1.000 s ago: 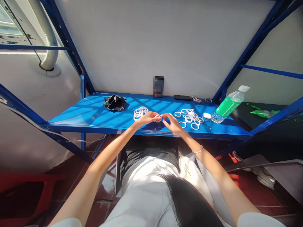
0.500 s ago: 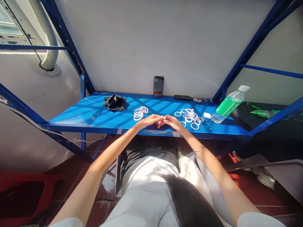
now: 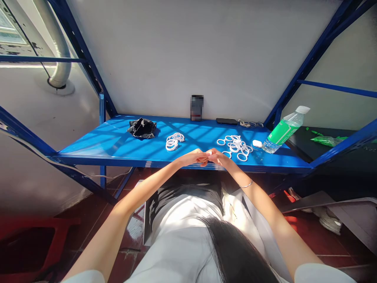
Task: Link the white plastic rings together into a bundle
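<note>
Just over the front edge of the blue table (image 3: 118, 155), my left hand (image 3: 196, 157) and my right hand (image 3: 216, 156) meet fingertip to fingertip. Both are closed, the fingers pinched together. A small white bit shows between them, too small to make out. To the right of my right hand lies a loose spread of white rings (image 3: 242, 157). A smaller cluster of white rings (image 3: 171, 145) rests beyond my left hand, overlapping one another.
A crumpled black bag (image 3: 142, 128) stands open at the table's left. At the back are a dark upright box (image 3: 196, 108), a black phone (image 3: 226, 121) and a coiled cable (image 3: 250, 124). A water bottle (image 3: 284, 131) leans beside a white case (image 3: 257, 144) on the right.
My joined hands have moved slightly right and nearer to my body, still touching. The rings and other things on the table stay where they were.
</note>
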`<action>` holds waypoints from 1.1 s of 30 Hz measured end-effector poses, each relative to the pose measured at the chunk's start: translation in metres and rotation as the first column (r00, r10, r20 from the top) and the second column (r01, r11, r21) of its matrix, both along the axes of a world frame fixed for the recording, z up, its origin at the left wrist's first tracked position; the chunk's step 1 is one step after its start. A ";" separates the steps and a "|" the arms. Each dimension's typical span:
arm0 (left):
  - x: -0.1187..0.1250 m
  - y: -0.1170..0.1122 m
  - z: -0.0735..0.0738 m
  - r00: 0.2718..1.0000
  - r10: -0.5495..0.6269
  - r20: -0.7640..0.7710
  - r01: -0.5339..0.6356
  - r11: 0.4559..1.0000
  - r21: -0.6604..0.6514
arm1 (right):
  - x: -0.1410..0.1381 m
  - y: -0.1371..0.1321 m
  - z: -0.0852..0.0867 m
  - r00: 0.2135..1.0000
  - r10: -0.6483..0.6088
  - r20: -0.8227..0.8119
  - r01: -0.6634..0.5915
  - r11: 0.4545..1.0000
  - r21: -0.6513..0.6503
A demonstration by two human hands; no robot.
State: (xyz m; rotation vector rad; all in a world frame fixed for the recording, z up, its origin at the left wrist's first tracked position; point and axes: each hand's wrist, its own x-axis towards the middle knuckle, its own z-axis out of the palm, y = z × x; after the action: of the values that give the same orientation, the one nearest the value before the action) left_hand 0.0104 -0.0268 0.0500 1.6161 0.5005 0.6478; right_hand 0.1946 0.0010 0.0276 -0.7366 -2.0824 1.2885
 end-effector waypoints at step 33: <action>-0.117 0.051 0.033 0.334 0.821 -0.463 0.013 0.488 0.873 | 0.031 0.023 -0.005 0.397 -0.851 0.343 0.351 0.486 0.800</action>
State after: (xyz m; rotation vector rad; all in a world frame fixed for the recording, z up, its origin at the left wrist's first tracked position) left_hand -0.1063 0.0245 0.0826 2.6865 1.7705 0.3711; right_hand 0.2258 0.0245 0.0223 -1.7065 -2.1284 -0.2781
